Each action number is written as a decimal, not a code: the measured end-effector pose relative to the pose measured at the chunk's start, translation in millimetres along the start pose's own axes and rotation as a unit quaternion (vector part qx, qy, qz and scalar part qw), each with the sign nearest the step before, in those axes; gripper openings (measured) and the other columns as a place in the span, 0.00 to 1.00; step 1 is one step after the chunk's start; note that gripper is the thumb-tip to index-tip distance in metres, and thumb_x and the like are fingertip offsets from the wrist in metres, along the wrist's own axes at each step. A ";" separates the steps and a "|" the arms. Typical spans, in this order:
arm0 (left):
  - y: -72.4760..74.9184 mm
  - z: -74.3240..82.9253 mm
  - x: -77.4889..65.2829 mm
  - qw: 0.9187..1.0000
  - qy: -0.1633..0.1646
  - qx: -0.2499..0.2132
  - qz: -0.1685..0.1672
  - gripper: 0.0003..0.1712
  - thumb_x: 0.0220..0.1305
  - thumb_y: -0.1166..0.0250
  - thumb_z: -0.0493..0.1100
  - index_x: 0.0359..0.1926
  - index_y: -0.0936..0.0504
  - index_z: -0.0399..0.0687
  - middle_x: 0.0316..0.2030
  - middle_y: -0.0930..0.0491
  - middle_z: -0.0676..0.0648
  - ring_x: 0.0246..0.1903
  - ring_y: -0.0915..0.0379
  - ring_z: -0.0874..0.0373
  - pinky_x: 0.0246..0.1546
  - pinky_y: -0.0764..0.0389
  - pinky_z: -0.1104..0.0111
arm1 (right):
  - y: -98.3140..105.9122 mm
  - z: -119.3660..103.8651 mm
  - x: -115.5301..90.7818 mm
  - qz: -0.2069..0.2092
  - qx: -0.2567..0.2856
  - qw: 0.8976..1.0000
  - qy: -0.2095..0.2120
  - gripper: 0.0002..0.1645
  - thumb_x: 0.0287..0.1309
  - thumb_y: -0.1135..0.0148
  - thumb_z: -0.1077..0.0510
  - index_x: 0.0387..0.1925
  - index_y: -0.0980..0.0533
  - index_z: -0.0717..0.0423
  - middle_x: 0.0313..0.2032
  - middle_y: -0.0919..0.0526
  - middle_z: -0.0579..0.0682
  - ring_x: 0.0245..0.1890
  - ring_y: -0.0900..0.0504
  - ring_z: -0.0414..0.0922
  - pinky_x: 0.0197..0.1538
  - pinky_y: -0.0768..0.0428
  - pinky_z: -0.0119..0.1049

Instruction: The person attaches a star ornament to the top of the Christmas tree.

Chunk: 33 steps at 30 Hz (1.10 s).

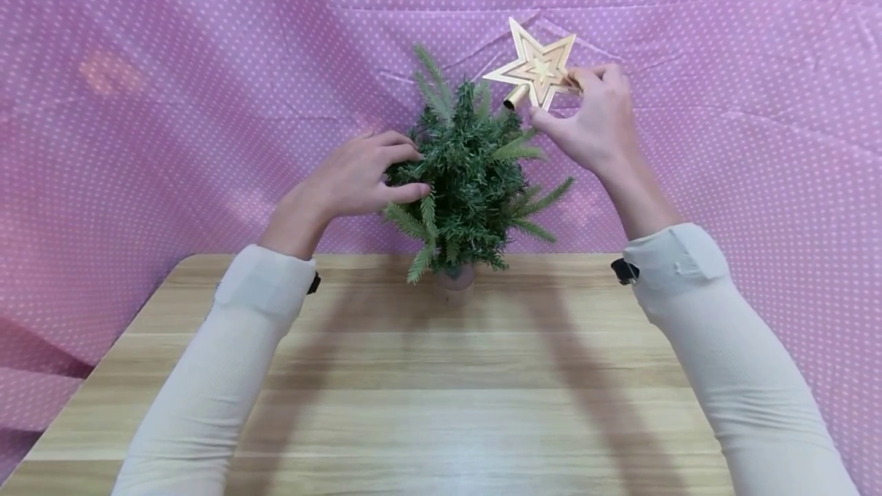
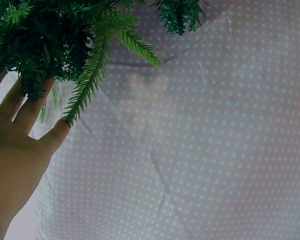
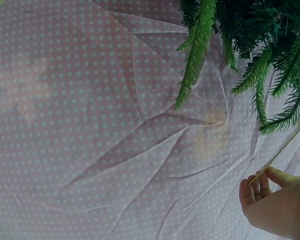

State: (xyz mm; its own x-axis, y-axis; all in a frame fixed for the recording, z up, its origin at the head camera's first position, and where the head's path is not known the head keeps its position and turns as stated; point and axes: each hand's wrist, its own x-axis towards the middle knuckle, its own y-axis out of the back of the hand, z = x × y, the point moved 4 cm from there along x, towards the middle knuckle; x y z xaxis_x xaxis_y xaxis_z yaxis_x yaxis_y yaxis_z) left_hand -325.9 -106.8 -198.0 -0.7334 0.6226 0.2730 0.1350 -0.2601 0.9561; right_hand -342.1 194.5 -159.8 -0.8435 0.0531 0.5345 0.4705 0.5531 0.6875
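Gold star [image 1: 540, 67] hangs in open air, right fingers [image 1: 598, 73] pinching its edge, left [image 1: 401, 151] spread.

Green tree [image 1: 471, 174], upright, gold star [image 1: 540, 70] (five points), tilted near its top

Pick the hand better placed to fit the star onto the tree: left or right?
Right, probably: the right hand holds the gold star near the top of the green tree, while the left hand touches its left side.
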 end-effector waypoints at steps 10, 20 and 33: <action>0.5 0.3 -0.8 1.000 0.003 0.001 0.002 0.39 0.66 0.40 0.69 0.65 0.22 0.46 0.68 0.29 0.43 0.68 0.37 0.42 0.72 0.44 0.43 | -0.3 -10.6 2.3 0.011 -0.003 1.000 0.009 0.49 0.53 0.30 0.35 0.69 0.29 0.60 0.63 0.32 0.57 0.63 0.35 0.51 0.66 0.33 0.45; 0.6 0.9 -0.7 1.000 0.000 0.002 0.000 0.39 0.66 0.40 0.69 0.65 0.22 0.46 0.68 0.29 0.43 0.68 0.37 0.42 0.73 0.46 0.43 | -2.0 -19.9 5.7 0.005 -0.008 1.000 0.009 0.47 0.54 0.31 0.35 0.68 0.29 0.58 0.64 0.33 0.56 0.64 0.35 0.50 0.66 0.32 0.45; 0.9 1.6 -1.1 1.000 -0.009 0.011 0.005 0.38 0.67 0.40 0.68 0.65 0.22 0.46 0.67 0.28 0.43 0.67 0.36 0.42 0.73 0.44 0.44 | -6.5 -29.7 9.5 0.023 -0.001 1.000 0.012 0.50 0.53 0.30 0.36 0.70 0.31 0.59 0.63 0.32 0.56 0.64 0.35 0.49 0.67 0.33 0.39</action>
State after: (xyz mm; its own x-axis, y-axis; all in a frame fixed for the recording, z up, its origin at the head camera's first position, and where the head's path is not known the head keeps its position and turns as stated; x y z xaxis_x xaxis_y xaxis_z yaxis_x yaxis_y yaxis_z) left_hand -323.9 -106.6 -197.3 -0.7201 0.6328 0.2846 0.1569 -0.2510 0.9552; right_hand -345.5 166.7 -144.6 -0.8140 0.0584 0.5779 0.5098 0.5487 0.6626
